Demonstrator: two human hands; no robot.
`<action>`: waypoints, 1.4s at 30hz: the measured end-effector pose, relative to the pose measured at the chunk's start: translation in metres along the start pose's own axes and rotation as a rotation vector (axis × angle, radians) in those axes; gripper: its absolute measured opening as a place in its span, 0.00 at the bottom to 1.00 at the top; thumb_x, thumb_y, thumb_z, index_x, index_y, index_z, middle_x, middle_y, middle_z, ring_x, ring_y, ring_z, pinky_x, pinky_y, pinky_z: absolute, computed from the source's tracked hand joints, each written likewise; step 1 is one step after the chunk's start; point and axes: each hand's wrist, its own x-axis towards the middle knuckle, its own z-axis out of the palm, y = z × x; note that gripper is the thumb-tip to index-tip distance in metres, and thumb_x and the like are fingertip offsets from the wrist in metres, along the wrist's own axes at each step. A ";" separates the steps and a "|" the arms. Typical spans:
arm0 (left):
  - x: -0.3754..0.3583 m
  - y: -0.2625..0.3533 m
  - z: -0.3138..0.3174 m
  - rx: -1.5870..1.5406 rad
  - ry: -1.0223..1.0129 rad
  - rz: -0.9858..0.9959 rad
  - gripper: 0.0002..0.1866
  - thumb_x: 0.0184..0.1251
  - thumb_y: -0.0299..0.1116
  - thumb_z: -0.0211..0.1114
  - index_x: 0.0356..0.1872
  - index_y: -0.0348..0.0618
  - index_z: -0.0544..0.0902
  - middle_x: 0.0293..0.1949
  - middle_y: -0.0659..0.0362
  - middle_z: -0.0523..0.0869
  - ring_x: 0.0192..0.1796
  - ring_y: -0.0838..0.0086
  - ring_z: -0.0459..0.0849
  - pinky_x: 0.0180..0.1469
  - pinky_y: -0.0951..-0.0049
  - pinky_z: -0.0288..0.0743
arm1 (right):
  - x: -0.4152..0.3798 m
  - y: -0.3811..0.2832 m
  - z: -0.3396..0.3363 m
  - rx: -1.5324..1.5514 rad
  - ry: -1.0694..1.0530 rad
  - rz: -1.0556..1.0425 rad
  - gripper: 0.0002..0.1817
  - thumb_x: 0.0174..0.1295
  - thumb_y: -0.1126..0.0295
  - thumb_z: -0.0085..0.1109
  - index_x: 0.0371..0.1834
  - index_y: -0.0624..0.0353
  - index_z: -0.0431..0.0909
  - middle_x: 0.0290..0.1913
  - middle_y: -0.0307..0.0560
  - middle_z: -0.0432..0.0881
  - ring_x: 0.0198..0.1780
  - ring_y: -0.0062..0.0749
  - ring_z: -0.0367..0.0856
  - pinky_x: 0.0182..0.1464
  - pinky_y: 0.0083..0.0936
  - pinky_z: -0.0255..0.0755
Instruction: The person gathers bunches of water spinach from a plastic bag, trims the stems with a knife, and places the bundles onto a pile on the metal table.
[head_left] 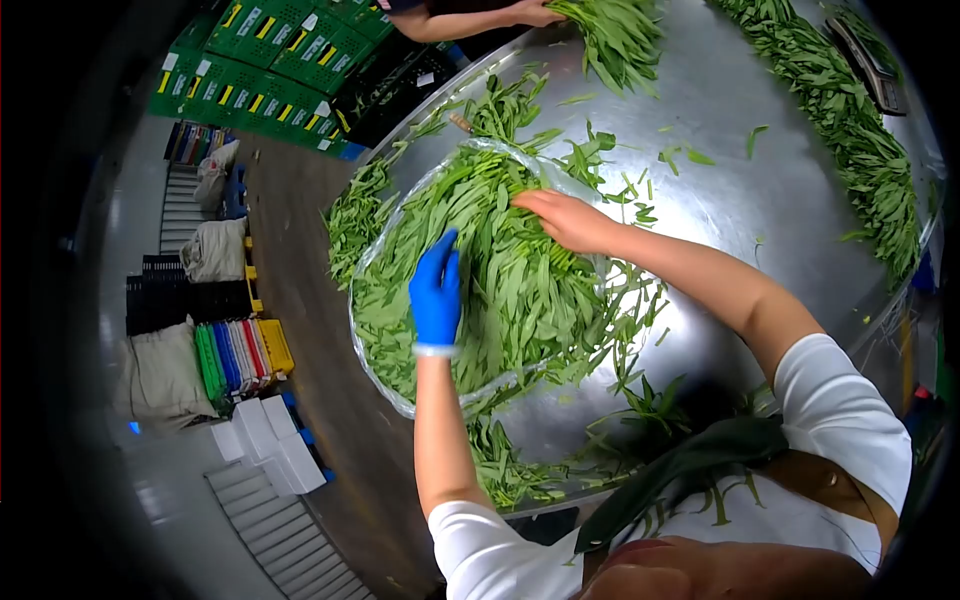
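A large clear plastic bag point(357, 330) stands with its mouth wide around a heap of long-leaved greens point(520, 310). My left hand point(436, 295), in a blue glove, lies over the leaves at the left side of the heap, its fingers stretched and apart. Bare, my right hand point(568, 220) reaches over the bag's upper right side, with its fingers curled onto the stems and leaves there. Part of its grip is hidden among the greens. Loose greens point(360, 215) lie around the bag on the metal table point(720, 220).
Across the table, another person's hand point(538, 13) holds a bunch of greens point(615, 40). A long row of greens point(850, 140) runs along the right edge, near a dark tool-like object point(868, 65). Green crates point(265, 60) are stacked at upper left; white boxes point(270, 440) stand lower left.
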 end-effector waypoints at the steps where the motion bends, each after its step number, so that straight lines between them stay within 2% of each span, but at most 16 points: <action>1: 0.026 -0.009 0.017 -0.061 -0.037 -0.019 0.15 0.68 0.25 0.58 0.55 0.40 0.79 0.51 0.49 0.83 0.51 0.61 0.83 0.54 0.69 0.74 | 0.015 0.016 0.008 -0.063 0.015 0.031 0.26 0.56 0.82 0.46 0.62 0.63 0.66 0.59 0.55 0.74 0.62 0.51 0.70 0.65 0.38 0.65; 5: 0.092 -0.054 0.066 0.274 -0.175 0.061 0.25 0.66 0.37 0.64 0.62 0.40 0.73 0.55 0.45 0.81 0.54 0.54 0.82 0.56 0.63 0.74 | 0.053 0.063 0.024 -0.078 -0.120 0.291 0.31 0.54 0.75 0.55 0.66 0.63 0.63 0.60 0.58 0.72 0.61 0.53 0.71 0.64 0.38 0.67; 7: 0.107 -0.049 0.073 0.394 -0.425 -0.119 0.35 0.60 0.48 0.69 0.64 0.37 0.71 0.56 0.42 0.79 0.57 0.50 0.79 0.58 0.60 0.73 | 0.059 0.074 0.021 -0.039 -0.182 0.331 0.38 0.49 0.68 0.63 0.67 0.62 0.63 0.56 0.60 0.74 0.56 0.52 0.74 0.58 0.38 0.71; 12: 0.109 -0.023 0.063 0.392 -0.539 -0.134 0.53 0.38 0.61 0.78 0.62 0.33 0.72 0.55 0.39 0.79 0.58 0.50 0.79 0.58 0.58 0.73 | 0.066 0.070 -0.002 0.353 -0.196 0.343 0.39 0.43 0.73 0.69 0.64 0.58 0.67 0.45 0.48 0.77 0.40 0.33 0.77 0.44 0.29 0.74; 15: 0.105 -0.016 0.060 0.624 -0.538 0.032 0.48 0.34 0.58 0.80 0.56 0.37 0.74 0.49 0.42 0.82 0.52 0.49 0.81 0.51 0.57 0.77 | 0.065 0.055 -0.012 0.484 -0.163 0.370 0.35 0.44 0.76 0.68 0.62 0.58 0.70 0.46 0.46 0.78 0.41 0.29 0.77 0.45 0.28 0.75; 20: 0.101 -0.025 0.051 0.121 -0.433 -0.257 0.43 0.38 0.44 0.82 0.57 0.36 0.72 0.48 0.47 0.83 0.48 0.59 0.83 0.50 0.63 0.78 | 0.061 0.051 -0.019 0.755 0.029 0.344 0.29 0.49 0.79 0.64 0.58 0.59 0.72 0.49 0.44 0.78 0.49 0.28 0.78 0.51 0.27 0.76; 23: 0.105 -0.018 0.020 -0.192 -0.275 -0.264 0.34 0.46 0.26 0.77 0.57 0.35 0.72 0.48 0.52 0.83 0.47 0.69 0.83 0.51 0.70 0.77 | 0.053 0.047 -0.042 0.448 0.195 0.311 0.33 0.47 0.75 0.65 0.62 0.58 0.69 0.58 0.47 0.73 0.59 0.34 0.72 0.62 0.32 0.67; 25: 0.104 -0.020 0.011 -0.305 -0.293 -0.338 0.31 0.48 0.22 0.75 0.56 0.36 0.73 0.48 0.53 0.83 0.47 0.71 0.83 0.50 0.71 0.78 | 0.045 0.051 -0.031 0.350 0.034 0.160 0.38 0.46 0.72 0.66 0.66 0.55 0.66 0.59 0.50 0.71 0.61 0.39 0.71 0.63 0.33 0.65; 27: 0.101 -0.015 0.015 -0.314 -0.331 -0.313 0.31 0.49 0.21 0.75 0.56 0.36 0.73 0.48 0.54 0.83 0.48 0.71 0.83 0.50 0.72 0.78 | 0.041 0.048 -0.005 0.164 0.015 0.116 0.38 0.45 0.71 0.65 0.66 0.57 0.65 0.60 0.56 0.71 0.59 0.46 0.73 0.62 0.36 0.68; 29: 0.100 -0.022 0.022 -0.280 -0.331 -0.330 0.35 0.46 0.25 0.78 0.58 0.34 0.72 0.49 0.52 0.83 0.47 0.71 0.83 0.51 0.70 0.78 | 0.047 0.032 -0.006 0.292 -0.033 0.320 0.37 0.44 0.71 0.67 0.63 0.57 0.68 0.53 0.55 0.78 0.50 0.46 0.80 0.52 0.37 0.74; 31: 0.095 -0.010 0.027 -0.338 -0.368 -0.262 0.49 0.43 0.33 0.82 0.68 0.34 0.63 0.56 0.48 0.79 0.54 0.66 0.81 0.55 0.66 0.76 | 0.056 0.034 0.003 0.455 0.091 0.392 0.32 0.47 0.75 0.66 0.60 0.62 0.71 0.39 0.49 0.81 0.33 0.31 0.82 0.37 0.27 0.76; 33: 0.092 0.008 0.029 0.132 -0.376 0.039 0.58 0.38 0.38 0.83 0.72 0.38 0.56 0.59 0.45 0.76 0.59 0.60 0.78 0.58 0.63 0.74 | 0.062 0.025 -0.003 0.777 0.040 0.563 0.28 0.48 0.77 0.65 0.56 0.68 0.72 0.33 0.47 0.81 0.26 0.25 0.79 0.30 0.22 0.74; 35: 0.084 0.014 0.039 0.324 -0.282 -0.018 0.58 0.37 0.34 0.81 0.73 0.44 0.56 0.61 0.43 0.75 0.60 0.56 0.77 0.58 0.62 0.73 | 0.066 0.008 -0.006 0.758 0.118 0.524 0.29 0.50 0.78 0.64 0.58 0.71 0.70 0.33 0.48 0.81 0.24 0.25 0.80 0.28 0.22 0.74; 37: 0.083 0.004 0.032 0.152 -0.193 -0.102 0.53 0.41 0.26 0.77 0.73 0.45 0.57 0.62 0.44 0.75 0.60 0.57 0.77 0.59 0.63 0.72 | 0.066 -0.007 -0.018 0.968 0.139 0.427 0.29 0.51 0.80 0.62 0.60 0.68 0.68 0.38 0.49 0.81 0.31 0.26 0.82 0.34 0.23 0.78; 39: 0.087 0.003 0.008 0.021 -0.090 -0.149 0.48 0.45 0.19 0.71 0.72 0.45 0.59 0.63 0.50 0.73 0.60 0.62 0.77 0.62 0.66 0.72 | 0.070 -0.016 -0.034 0.924 0.386 0.424 0.28 0.53 0.80 0.58 0.61 0.64 0.68 0.43 0.49 0.81 0.40 0.27 0.82 0.41 0.24 0.79; 42: 0.084 -0.007 -0.017 -0.371 -0.100 -0.186 0.48 0.47 0.18 0.71 0.72 0.42 0.58 0.64 0.51 0.72 0.60 0.65 0.76 0.62 0.66 0.71 | 0.058 -0.017 -0.035 0.268 0.585 0.130 0.17 0.53 0.79 0.56 0.48 0.59 0.77 0.45 0.45 0.82 0.43 0.33 0.81 0.45 0.29 0.77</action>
